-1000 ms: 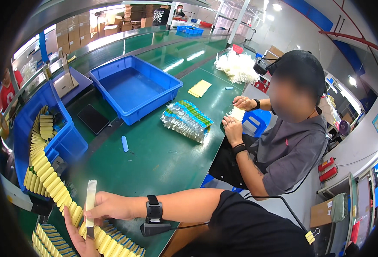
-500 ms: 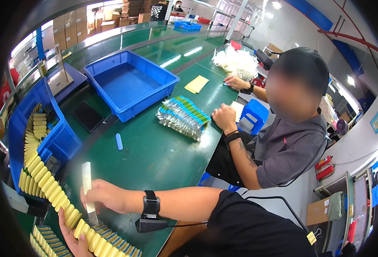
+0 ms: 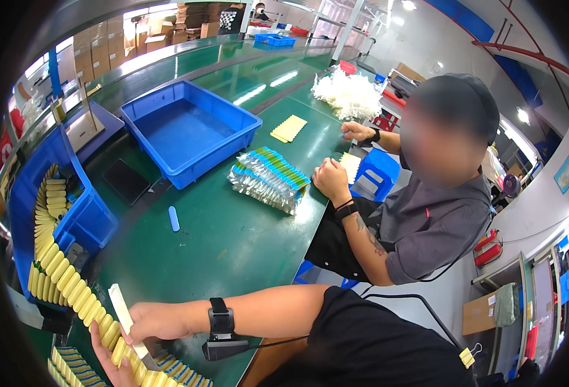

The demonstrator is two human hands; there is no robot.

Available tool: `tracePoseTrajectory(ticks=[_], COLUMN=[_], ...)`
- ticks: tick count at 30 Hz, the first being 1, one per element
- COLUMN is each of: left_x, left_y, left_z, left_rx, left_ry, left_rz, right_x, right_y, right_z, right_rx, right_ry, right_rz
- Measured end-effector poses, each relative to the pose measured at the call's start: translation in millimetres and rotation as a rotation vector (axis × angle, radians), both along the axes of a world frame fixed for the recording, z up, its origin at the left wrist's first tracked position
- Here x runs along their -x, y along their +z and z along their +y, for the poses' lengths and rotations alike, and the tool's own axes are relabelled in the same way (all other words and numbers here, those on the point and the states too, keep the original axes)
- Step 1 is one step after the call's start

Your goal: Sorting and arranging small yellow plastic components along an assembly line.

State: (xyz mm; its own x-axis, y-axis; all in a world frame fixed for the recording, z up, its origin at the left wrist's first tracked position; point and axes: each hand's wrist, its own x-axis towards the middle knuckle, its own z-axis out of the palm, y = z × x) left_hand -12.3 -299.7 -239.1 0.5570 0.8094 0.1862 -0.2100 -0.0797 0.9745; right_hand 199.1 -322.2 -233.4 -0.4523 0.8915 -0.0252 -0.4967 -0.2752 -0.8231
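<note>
A long row of yellow, round-ended oblong pieces curves from the blue bin at the left down to the lower edge. My left hand holds it near the bottom, fingers along one side and thumb on the other. In my right hand is a scraper with a flat whitish handle and a short metal blade. It leans left, and its blade lies at the row, just right of my left thumb. Whether the blade has gone between two pieces I cannot tell. Blue-striped pieces show behind the row.
The blue bin stands left, with a large blue tray and dark flat pad beyond. A single blue oblong piece lies mid-table. A striped bundle sits near a co-worker at the right, whose hands are at the table edge.
My right hand has moved down and slightly right. The scraper has gone from nearly upright to tilted, its blade now farther along the row. My left hand keeps its hold.
</note>
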Motion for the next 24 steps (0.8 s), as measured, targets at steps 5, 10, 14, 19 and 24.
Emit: tracePoseTrajectory(ticks=[5,10,14,19,24], left_x=[8,0,6,6,13], left_y=[24,7,10,18,18], left_z=[-14,-6,-5,-4,1], left_rx=[0.005,0.015,0.064,0.062,0.064], left_ry=[0.145,0.119,0.007,0.015,0.007], left_rz=[0.052,0.044,0.001,0.014,0.042], right_x=[21,9,-1,-8,-12], right_y=[3,0,10,12,9], right_z=[4,1,-2,2,9], right_rx=[-0.059,-0.086,-0.06,-0.04,-0.084], right_ry=[0.071,-0.042,0.014,-0.1,-0.199], right_rz=[0.055,-0.002,-0.055,-0.12,-0.046])
